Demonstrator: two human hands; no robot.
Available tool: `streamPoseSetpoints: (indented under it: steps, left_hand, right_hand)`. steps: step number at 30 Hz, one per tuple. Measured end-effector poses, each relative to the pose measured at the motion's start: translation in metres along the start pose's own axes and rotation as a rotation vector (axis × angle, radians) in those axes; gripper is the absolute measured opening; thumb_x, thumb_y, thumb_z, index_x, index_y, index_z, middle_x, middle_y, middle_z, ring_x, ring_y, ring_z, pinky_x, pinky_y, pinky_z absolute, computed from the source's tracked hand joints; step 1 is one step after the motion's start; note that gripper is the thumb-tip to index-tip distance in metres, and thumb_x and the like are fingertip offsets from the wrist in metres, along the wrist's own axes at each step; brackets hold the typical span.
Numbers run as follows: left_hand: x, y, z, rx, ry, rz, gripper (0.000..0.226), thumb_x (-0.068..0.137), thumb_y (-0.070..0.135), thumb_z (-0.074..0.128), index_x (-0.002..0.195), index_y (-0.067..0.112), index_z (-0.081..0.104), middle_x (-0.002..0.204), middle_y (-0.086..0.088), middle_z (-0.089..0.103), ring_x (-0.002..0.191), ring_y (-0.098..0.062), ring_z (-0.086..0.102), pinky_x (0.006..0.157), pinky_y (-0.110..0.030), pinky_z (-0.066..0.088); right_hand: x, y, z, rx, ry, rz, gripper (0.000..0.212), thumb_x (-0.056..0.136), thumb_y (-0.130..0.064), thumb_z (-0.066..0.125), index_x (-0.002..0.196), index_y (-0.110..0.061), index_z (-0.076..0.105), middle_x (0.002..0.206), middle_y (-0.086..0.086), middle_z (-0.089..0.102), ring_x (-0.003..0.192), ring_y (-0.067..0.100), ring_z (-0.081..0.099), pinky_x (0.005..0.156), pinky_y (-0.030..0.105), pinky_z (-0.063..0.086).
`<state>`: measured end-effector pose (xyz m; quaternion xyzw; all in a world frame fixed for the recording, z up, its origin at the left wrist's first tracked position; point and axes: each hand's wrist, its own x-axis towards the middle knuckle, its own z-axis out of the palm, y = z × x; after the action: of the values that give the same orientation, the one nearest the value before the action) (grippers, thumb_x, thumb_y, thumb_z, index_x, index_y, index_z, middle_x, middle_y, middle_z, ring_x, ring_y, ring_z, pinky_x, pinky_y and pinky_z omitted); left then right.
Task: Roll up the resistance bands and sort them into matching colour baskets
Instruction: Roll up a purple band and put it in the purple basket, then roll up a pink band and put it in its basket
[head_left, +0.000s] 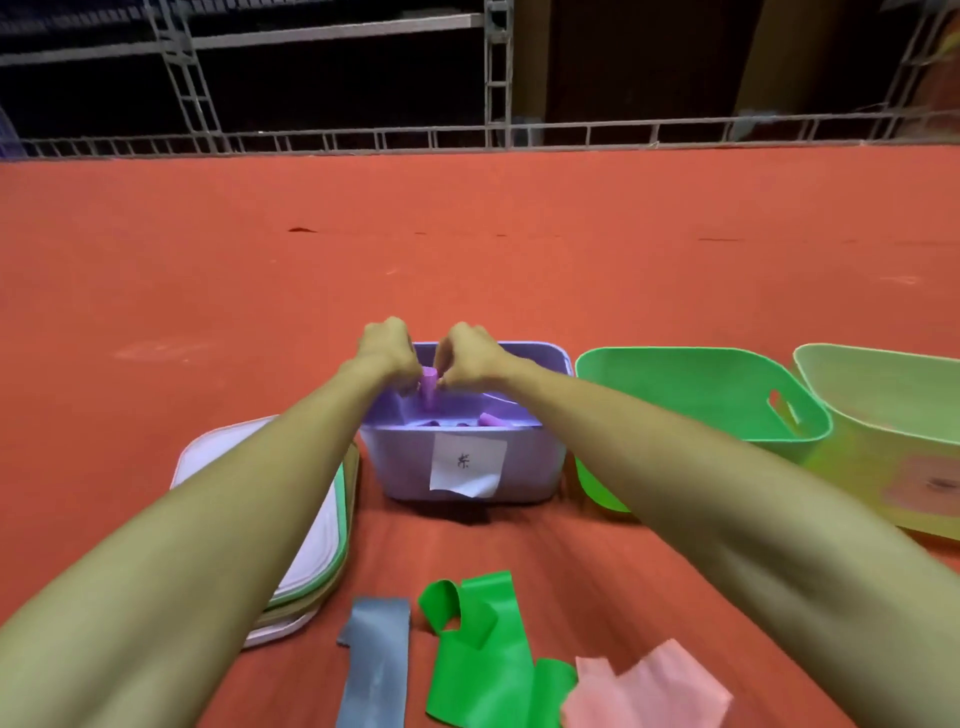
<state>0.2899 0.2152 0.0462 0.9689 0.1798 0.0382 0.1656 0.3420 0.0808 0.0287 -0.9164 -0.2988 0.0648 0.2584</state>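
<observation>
Both hands meet over the purple basket (519, 470): the left hand (387, 353) and right hand (470, 358) have curled fingers pinching the top of a purple roll (429, 387) from either side. The roll stands upright, its lower end dipped inside the basket near the back, while another roll (493, 420) lies at the front of the same basket. The colour matches, so the step in hand looks like setting it down. The pinch should probably stay firm until the roll is low, since a springy band may unwind once freed. Laying it against the wall or its neighbour, loose end underneath, ought to trap it. One hand could let go first to test that it holds. The green band (493, 649), grey band (374, 660) and pink band (649, 691) lie unrolled on the floor nearby, the green basket (675, 358) just beside
</observation>
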Motion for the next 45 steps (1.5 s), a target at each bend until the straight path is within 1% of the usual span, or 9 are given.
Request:
streamPoseSetpoints:
  steps: [6,11,16,19,24,28,35,39,45]
  left_hand:
    - [0.017,0.006,0.029,-0.001,-0.01,-0.02,0.034,0.075,0.008,0.081,0.107,0.006,0.071,0.109,-0.019,0.073,0.102,-0.032,0.07,0.072,-0.035,0.05]
    - [0.017,0.003,0.048,-0.003,-0.123,-0.079,0.025,0.063,0.012,0.089,0.081,0.015,0.071,0.093,-0.005,0.075,0.089,-0.022,0.07,0.074,-0.035,0.057]
    - [0.01,0.0,0.037,-0.016,-0.112,-0.102,0.028,0.065,0.012,0.091,0.087,0.009,0.076,0.085,-0.006,0.073,0.078,-0.021,0.066,0.067,-0.032,0.049]
    - [-0.001,-0.004,0.025,-0.051,-0.023,-0.054,0.026,0.062,0.009,0.091,0.085,0.007,0.08,0.086,-0.011,0.078,0.083,-0.02,0.074,0.075,-0.033,0.058]
    - [-0.049,0.009,-0.001,-0.235,0.138,0.085,0.014,0.066,0.004,0.076,0.072,0.016,0.082,0.069,-0.011,0.076,0.078,-0.027,0.076,0.082,-0.036,0.062]
    - [-0.119,0.032,-0.005,-0.347,0.132,0.279,0.007,0.076,0.01,0.08,0.073,0.016,0.081,0.068,-0.004,0.076,0.068,-0.016,0.073,0.07,-0.029,0.057]
    - [-0.217,0.056,0.041,-0.34,-0.334,0.452,0.012,0.086,0.002,0.072,0.081,0.011,0.079,0.06,0.0,0.072,0.054,-0.009,0.062,0.062,-0.029,0.055]
    - [-0.251,0.053,0.088,-0.234,-0.528,0.505,0.019,0.081,0.006,0.079,0.087,0.024,0.079,0.077,0.003,0.077,0.067,-0.008,0.065,0.068,-0.027,0.054]
    - [-0.287,0.071,0.116,-0.147,-0.5,0.514,0.037,0.068,0.024,0.094,0.1,0.03,0.076,0.091,0.012,0.068,0.084,-0.008,0.061,0.077,-0.024,0.051]
  right_hand:
    - [0.009,0.003,0.008,-0.199,-0.014,0.028,0.021,0.071,-0.02,0.076,0.079,-0.017,0.057,0.078,0.004,0.057,0.086,0.032,0.063,0.065,0.036,0.048]
    - [0.004,0.018,0.019,-0.29,-0.004,0.035,0.03,0.085,-0.022,0.078,0.087,-0.015,0.049,0.093,0.006,0.052,0.086,0.027,0.052,0.069,0.037,0.042]
    - [0.001,0.005,0.013,-0.276,-0.041,0.049,0.036,0.08,-0.021,0.083,0.07,-0.015,0.049,0.083,0.008,0.068,0.083,0.028,0.07,0.069,0.039,0.058]
    - [-0.014,-0.003,-0.008,-0.252,0.038,0.085,0.038,0.069,-0.008,0.082,0.074,-0.015,0.045,0.082,0.006,0.06,0.081,0.029,0.065,0.061,0.036,0.051]
    - [-0.068,-0.003,-0.05,-0.085,0.295,0.029,0.005,0.061,-0.014,0.067,0.064,-0.018,0.068,0.065,0.005,0.068,0.072,0.027,0.072,0.066,0.033,0.06]
    - [-0.151,0.002,-0.06,0.018,0.377,-0.103,0.009,0.071,-0.026,0.074,0.069,-0.018,0.078,0.064,0.0,0.073,0.064,0.017,0.07,0.065,0.03,0.056]
    - [-0.292,0.038,-0.023,0.026,0.025,-0.149,0.006,0.078,-0.018,0.081,0.082,-0.014,0.078,0.071,-0.002,0.073,0.064,0.009,0.064,0.061,0.024,0.045]
    - [-0.335,0.079,0.009,-0.178,-0.263,-0.026,0.047,0.073,-0.023,0.087,0.117,-0.012,0.073,0.106,0.007,0.075,0.094,0.024,0.068,0.077,0.032,0.052]
    - [-0.37,0.099,-0.008,-0.105,-0.167,-0.023,0.014,0.075,-0.017,0.085,0.08,-0.011,0.073,0.057,-0.008,0.05,0.061,0.016,0.048,0.048,0.024,0.03]
